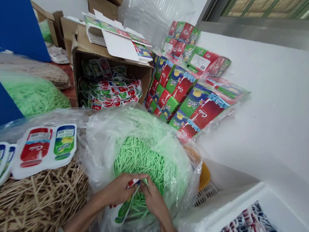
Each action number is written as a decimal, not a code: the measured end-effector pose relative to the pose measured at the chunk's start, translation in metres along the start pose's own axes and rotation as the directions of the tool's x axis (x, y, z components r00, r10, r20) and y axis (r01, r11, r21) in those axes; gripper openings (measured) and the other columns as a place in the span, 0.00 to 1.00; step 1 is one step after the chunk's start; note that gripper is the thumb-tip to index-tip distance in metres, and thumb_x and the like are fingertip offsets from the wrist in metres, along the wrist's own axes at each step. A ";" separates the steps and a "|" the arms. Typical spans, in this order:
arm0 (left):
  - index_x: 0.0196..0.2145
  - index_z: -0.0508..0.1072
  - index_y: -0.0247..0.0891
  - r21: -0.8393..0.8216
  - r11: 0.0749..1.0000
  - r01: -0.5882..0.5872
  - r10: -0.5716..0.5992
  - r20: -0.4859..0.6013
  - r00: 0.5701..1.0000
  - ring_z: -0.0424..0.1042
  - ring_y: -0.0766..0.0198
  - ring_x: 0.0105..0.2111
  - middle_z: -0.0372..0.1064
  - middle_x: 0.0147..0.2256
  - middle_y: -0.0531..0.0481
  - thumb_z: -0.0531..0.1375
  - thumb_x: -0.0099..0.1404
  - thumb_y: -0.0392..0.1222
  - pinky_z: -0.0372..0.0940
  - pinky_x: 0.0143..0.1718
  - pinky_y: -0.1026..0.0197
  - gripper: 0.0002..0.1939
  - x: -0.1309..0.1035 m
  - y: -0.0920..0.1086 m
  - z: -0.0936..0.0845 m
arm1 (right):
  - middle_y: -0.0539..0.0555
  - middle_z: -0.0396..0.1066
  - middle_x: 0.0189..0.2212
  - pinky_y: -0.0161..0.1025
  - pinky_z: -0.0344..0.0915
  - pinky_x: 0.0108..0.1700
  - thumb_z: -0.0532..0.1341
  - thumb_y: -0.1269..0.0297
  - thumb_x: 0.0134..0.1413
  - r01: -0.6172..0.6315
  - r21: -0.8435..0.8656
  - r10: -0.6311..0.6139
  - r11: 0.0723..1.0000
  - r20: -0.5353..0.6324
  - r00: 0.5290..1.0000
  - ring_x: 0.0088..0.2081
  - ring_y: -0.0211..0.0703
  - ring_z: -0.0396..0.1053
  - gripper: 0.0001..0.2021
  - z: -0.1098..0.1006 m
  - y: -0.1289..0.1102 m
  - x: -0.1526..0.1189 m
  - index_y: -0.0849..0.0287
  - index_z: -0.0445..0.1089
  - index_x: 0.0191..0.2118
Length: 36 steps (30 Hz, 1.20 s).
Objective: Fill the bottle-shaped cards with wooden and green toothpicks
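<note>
Low in the middle, my left hand [119, 189] is closed on a flat printed packet [123, 210] with green, red and white artwork, which hangs below the fingers. Touching it at the fingertips, my right hand [153, 198] is pinched at the packet's upper edge; what sits between its fingers is too small to make out. Both hands are over a clear plastic bag [100, 136] full of thin light-green sticks [139, 153]. To the left, brown sticks [42, 196] fill another bag, with Cola and Sprite printed packets [39, 145] lying on top.
A white foam box [200, 225] at the lower right holds many small packed pieces. Behind the bag, a cardboard box [77, 57] contains printed packets. Wrapped Cola and Sprite cartons [179, 83] are stacked against the wall. A blue panel [18, 14] stands at left.
</note>
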<state>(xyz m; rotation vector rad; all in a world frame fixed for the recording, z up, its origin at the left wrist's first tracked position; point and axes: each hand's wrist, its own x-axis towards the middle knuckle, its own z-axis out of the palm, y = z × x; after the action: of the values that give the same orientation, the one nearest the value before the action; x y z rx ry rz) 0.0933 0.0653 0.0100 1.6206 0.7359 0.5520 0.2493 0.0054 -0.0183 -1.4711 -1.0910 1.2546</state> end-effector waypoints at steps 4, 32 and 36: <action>0.53 0.71 0.41 -0.088 0.995 0.045 -0.049 -0.052 0.997 0.67 0.57 0.53 0.72 0.51 0.52 0.57 0.59 0.36 0.58 0.56 0.56 0.23 -0.006 0.008 -0.005 | 0.44 0.59 0.18 0.37 0.53 0.29 0.64 0.49 0.45 0.032 0.142 -0.019 0.989 -0.095 0.995 0.23 0.39 0.55 0.14 0.002 -0.007 0.003 0.55 0.68 0.28; 0.28 0.71 0.36 -0.681 0.670 0.295 -0.525 -0.154 0.837 0.72 0.59 0.24 0.71 0.21 0.53 0.68 0.47 0.46 0.67 0.30 0.58 0.14 -0.056 0.010 0.009 | 0.48 0.64 0.26 0.38 0.58 0.35 0.62 0.42 0.48 0.113 0.229 -0.073 0.967 -0.177 0.981 0.29 0.41 0.60 0.19 0.020 0.006 -0.011 0.54 0.71 0.35; 0.28 0.74 0.34 -0.874 0.473 0.109 -0.722 -0.314 0.616 0.76 0.53 0.23 0.76 0.21 0.48 0.68 0.43 0.31 0.72 0.30 0.54 0.11 -0.075 0.013 -0.002 | 0.48 0.65 0.26 0.39 0.58 0.35 0.60 0.45 0.51 0.130 0.111 -0.111 0.985 -0.165 0.980 0.29 0.42 0.60 0.17 0.013 0.014 -0.015 0.53 0.71 0.37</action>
<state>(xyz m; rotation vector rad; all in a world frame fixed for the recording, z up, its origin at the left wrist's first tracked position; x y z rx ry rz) 0.0421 0.0112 0.0269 0.2606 1.1839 0.9063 0.2358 -0.0110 -0.0296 -1.3670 -0.9663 1.0813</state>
